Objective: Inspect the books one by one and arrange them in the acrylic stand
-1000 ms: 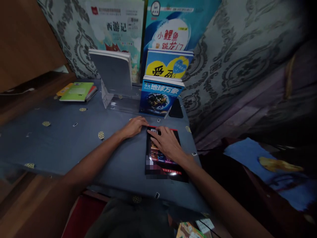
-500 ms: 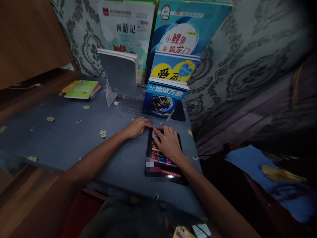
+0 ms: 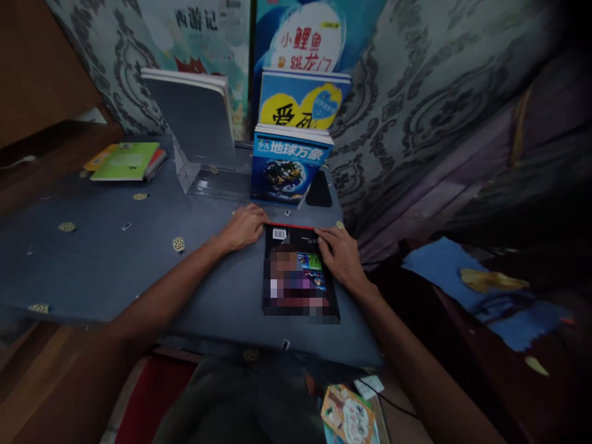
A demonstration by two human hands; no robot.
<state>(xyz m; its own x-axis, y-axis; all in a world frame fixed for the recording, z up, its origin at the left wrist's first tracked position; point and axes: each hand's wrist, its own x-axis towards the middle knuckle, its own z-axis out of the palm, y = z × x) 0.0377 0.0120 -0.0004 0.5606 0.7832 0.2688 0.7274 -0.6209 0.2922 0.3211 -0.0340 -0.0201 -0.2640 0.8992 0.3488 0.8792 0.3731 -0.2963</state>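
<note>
A thin book lies flat at the front right of the cloth-covered table. It has a black cover, a red top edge, a barcode and small colour pictures; part of it is pixelated. At its upper left corner are the closed fingertips of my left hand. My right hand grips the upper right corner, index finger on top and thumb along the side. How far the fingers reach under the cover is hidden.
Beyond the hands stands a clear book stand holding a grey-backed book, a blue earth book and a yellow-hearted book. A dark phone lies beside it. Green-topped books lie far left.
My right hand has slid off the book's face to its upper right corner, uncovering the barcode and pictures. My left hand stays at the upper left corner. The whole view has shifted.
</note>
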